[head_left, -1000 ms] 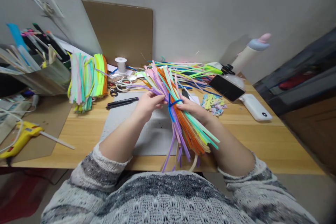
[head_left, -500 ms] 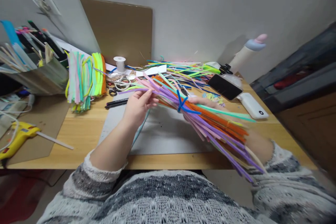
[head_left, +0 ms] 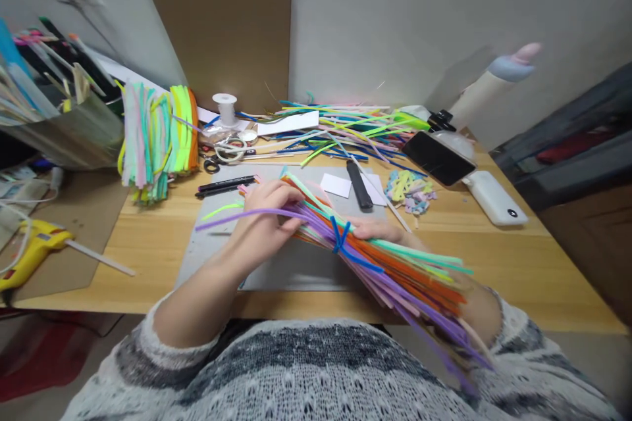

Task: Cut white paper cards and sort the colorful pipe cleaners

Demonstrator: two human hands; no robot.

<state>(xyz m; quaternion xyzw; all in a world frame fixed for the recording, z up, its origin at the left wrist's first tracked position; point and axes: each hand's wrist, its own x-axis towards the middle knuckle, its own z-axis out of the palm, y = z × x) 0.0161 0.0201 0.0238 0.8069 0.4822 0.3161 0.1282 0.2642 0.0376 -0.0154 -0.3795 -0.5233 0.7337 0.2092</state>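
Observation:
A thick bundle of pipe cleaners (head_left: 395, 263) in orange, purple, pink and mint slants across the view above the desk. Near its middle a blue pipe cleaner (head_left: 340, 241) is twisted round it, its ends sticking out. My right hand (head_left: 378, 230) grips the bundle from behind, close to the blue tie, and the strands hide most of its fingers. My left hand (head_left: 271, 214) is closed round the upper left end. One long purple strand pokes out past the left wrist. Below lies a grey mat (head_left: 296, 270).
At left stand a bound stack of pipe cleaners (head_left: 158, 138), a pen holder (head_left: 83, 138) and a yellow glue gun (head_left: 37, 250). Loose pipe cleaners (head_left: 355, 122) lie along the wall. A black utility-knife-like tool (head_left: 359, 185), a phone (head_left: 439, 158) and a white power bank (head_left: 496, 197) are at right.
Both hands and the bundle have come down and nearer to me. My left hand has gone from loosely bent fingers at the strands to closing over their upper end.

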